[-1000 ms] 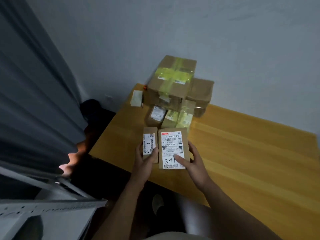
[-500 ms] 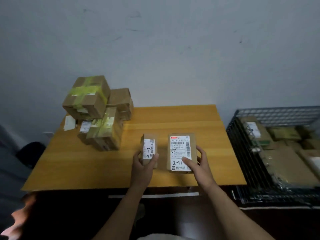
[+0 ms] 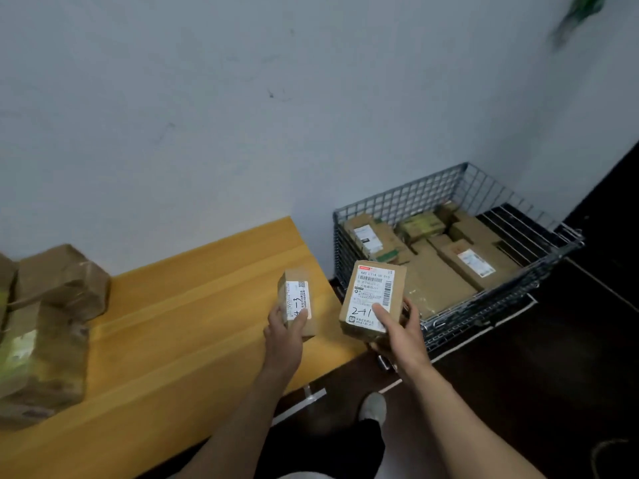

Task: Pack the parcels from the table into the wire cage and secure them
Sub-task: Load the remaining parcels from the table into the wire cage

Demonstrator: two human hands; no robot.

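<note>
Both held parcels have travelled rightward from the table's front middle, and the view has swung with them. The left hand (image 3: 281, 337) grips the small parcel (image 3: 296, 300) from below, thumb across its label, above the right end of the table (image 3: 193, 323). The right hand (image 3: 403, 335) grips the larger parcel (image 3: 373, 295), thumb on the label face and fingers curled behind, past the table's edge and just in front of the wire cage (image 3: 415, 191). Both parcels are carried clear of any surface, label side up, probably so that the markings stay readable while a free spot is chosen.

The cage stands on the floor beside the table, open at the top, with packed parcels (image 3: 446, 281) already covering most of its bottom. Unpacked parcels (image 3: 52, 316) sit stacked at the table's left end, so the task seems well short of complete.

The small parcel's label bears handwritten "4-3". The larger parcel's label shows printed "642 L714 00 015" above a barcode, and handwritten "241". Smaller print is too fine to read.
</note>
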